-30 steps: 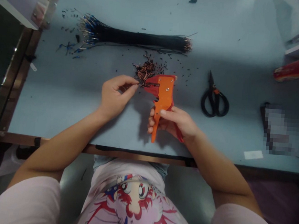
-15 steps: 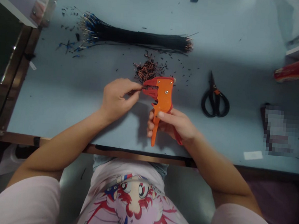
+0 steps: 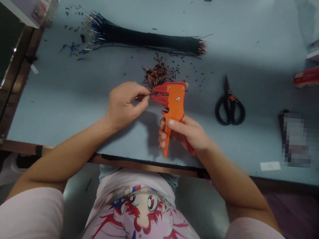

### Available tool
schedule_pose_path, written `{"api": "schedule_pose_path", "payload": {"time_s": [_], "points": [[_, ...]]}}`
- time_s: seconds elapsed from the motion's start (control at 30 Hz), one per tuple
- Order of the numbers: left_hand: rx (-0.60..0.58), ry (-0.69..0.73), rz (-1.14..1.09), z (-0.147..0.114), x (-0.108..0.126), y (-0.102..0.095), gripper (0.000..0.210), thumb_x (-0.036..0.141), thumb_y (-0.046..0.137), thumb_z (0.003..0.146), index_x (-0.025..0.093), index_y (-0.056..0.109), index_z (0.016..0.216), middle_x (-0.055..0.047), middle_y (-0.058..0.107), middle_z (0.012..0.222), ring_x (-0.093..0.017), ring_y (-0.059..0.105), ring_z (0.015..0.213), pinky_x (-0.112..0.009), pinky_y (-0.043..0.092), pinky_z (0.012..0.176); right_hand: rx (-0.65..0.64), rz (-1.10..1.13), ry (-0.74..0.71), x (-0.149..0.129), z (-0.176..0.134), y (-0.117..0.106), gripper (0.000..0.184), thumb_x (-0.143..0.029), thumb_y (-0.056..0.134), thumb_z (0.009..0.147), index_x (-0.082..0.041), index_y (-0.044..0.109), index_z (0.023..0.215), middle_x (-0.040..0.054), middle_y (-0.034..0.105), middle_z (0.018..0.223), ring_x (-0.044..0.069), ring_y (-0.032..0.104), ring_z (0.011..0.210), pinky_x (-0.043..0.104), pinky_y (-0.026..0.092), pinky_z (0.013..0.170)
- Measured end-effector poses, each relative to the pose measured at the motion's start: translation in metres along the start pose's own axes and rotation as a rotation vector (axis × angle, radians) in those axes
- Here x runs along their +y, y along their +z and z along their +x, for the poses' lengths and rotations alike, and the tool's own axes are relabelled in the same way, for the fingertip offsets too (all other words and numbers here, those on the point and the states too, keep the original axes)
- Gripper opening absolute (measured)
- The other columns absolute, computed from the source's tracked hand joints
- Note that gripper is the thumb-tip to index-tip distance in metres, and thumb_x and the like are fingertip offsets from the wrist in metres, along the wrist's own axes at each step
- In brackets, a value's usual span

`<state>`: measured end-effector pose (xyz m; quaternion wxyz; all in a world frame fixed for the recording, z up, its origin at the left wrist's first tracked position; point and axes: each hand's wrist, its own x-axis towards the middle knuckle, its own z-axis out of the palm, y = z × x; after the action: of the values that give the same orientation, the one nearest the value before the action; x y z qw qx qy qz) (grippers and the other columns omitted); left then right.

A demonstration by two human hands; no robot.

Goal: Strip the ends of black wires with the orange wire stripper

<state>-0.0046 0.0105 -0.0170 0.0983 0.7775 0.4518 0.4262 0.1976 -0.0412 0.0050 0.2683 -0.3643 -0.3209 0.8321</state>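
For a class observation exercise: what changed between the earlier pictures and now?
The left hand, pinching a thin dark wire, shifted slightly right and downward in view, closer to the orange tool, which also moved slightly downward. No hold was visibly taken or released; the right hand still grips the tool. The scissors and black wire bundle stayed put.

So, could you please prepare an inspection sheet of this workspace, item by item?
Surface: light blue table, scattered with dark bits.
Job's things: orange and red wire stripper, a thin dark wire at its mouth.
Clutter: pile of scraps beyond the stripper; scissors and white label to the right.
Hands: left hand pinches the wire; right hand grips the stripper's handle.
Cables: bundle of black wires, blue at its left end.
Surroundings: red object at right edge, cut off by the frame.
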Motion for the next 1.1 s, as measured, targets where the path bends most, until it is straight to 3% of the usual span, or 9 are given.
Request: {"api": "schedule_pose_path", "payload": {"time_s": [0.17,0.33,0.5,0.67,0.77,1.1], "points": [[0.022,0.044,-0.028,0.0,0.001,-0.001,0.008,0.016,0.057,0.077,0.022,0.061,0.073,0.002,0.062,0.065,-0.011,0.054,0.061,-0.026,0.042,0.062,-0.013,-0.007,0.007,0.0,0.001,-0.001,0.03,-0.041,0.067,0.08,-0.013,0.056,0.082,0.0023,0.06,0.065,0.017,0.063,0.057,0.031,0.055,0.052],[-0.063,-0.02,0.041,-0.002,0.001,-0.003,0.009,0.02,0.055,0.078,0.024,0.062,0.073,0.001,0.062,0.067,-0.014,0.057,0.065,-0.031,0.045,0.066,-0.005,-0.029,0.003,0.001,0.001,-0.001,0.029,-0.04,0.067,0.08,-0.013,0.057,0.083,0.003,0.06,0.066,0.018,0.063,0.057,0.032,0.055,0.053],[-0.035,-0.084,0.089,0.002,-0.003,-0.006,0.007,0.019,0.058,0.075,0.024,0.062,0.072,0.001,0.064,0.068,-0.015,0.057,0.065,-0.031,0.045,0.064,0.121,-0.001,-0.071,-0.003,0.002,-0.008,0.028,-0.034,0.071,0.076,-0.013,0.06,0.091,0.0066,0.065,0.077,0.022,0.067,0.068,0.036,0.057,0.06],[0.12,-0.277,0.015,0.008,-0.009,-0.007,0.008,0.02,0.056,0.079,0.024,0.06,0.073,0.002,0.063,0.069,-0.011,0.054,0.061,-0.027,0.044,0.056,0.106,0.254,0.123,-0.006,0.009,-0.016,0.023,-0.032,0.064,0.076,-0.012,0.061,0.087,0.0072,0.066,0.077,0.023,0.068,0.069,0.042,0.059,0.068],[0.125,-0.293,0.008,0.008,-0.011,-0.007,0.007,0.022,0.056,0.081,0.023,0.059,0.075,0.002,0.063,0.069,-0.011,0.054,0.062,-0.027,0.044,0.054,0.043,0.233,0.224,-0.001,0.012,-0.016,0.021,-0.028,0.063,0.078,-0.01,0.06,0.089,0.0083,0.067,0.076,0.023,0.068,0.067,0.041,0.059,0.064],[0.1,-0.31,-0.023,0.008,-0.012,-0.008,0.007,0.024,0.055,0.082,0.024,0.058,0.075,0.002,0.063,0.07,-0.011,0.056,0.064,-0.028,0.044,0.054,0.03,0.164,0.253,0.002,0.009,-0.012,0.024,-0.025,0.067,0.075,-0.01,0.059,0.091,0.009,0.068,0.076,0.024,0.07,0.067,0.037,0.06,0.059]]}}
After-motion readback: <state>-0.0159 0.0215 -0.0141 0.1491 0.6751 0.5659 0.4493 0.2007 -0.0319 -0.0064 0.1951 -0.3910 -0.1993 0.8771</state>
